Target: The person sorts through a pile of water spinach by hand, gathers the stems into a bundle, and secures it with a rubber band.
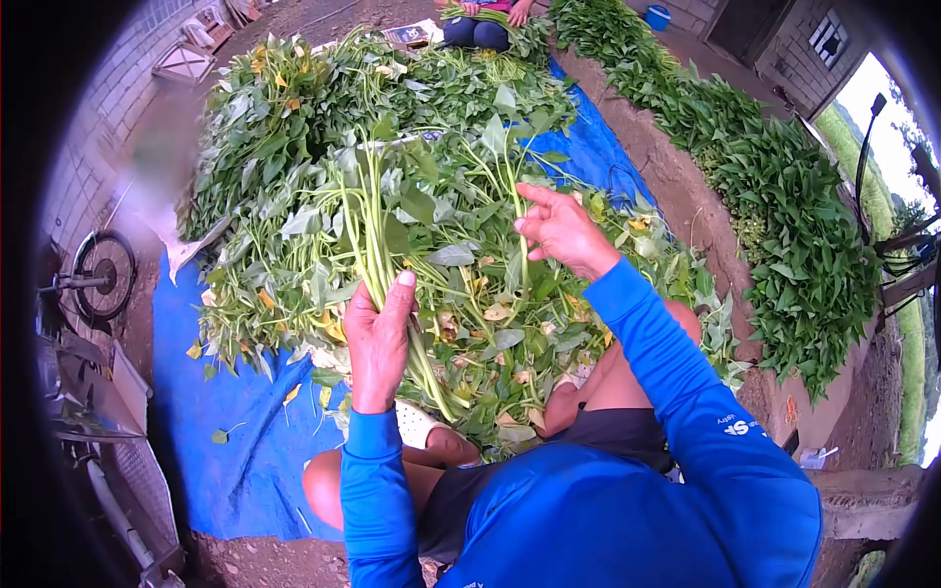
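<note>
My left hand (377, 345) is closed around a bunch of water spinach stems (371, 220). The bunch stands nearly upright, leaves at the top, with cut ends slanting down below the hand. To the right, my right hand (567, 233) pinches a leafy water spinach stalk (519, 199) between thumb and fingers, apart from the bunch. Beneath both hands spreads a large heap of loose greens (314, 235), mixed with yellowed leaves.
A blue tarp (225, 431) lies under the heap. Bundled greens (784, 265) line the right side along a concrete ledge. Another person (476, 31) sits at the far end with hands on greens. A wheel (104, 278) and metal parts stand at left.
</note>
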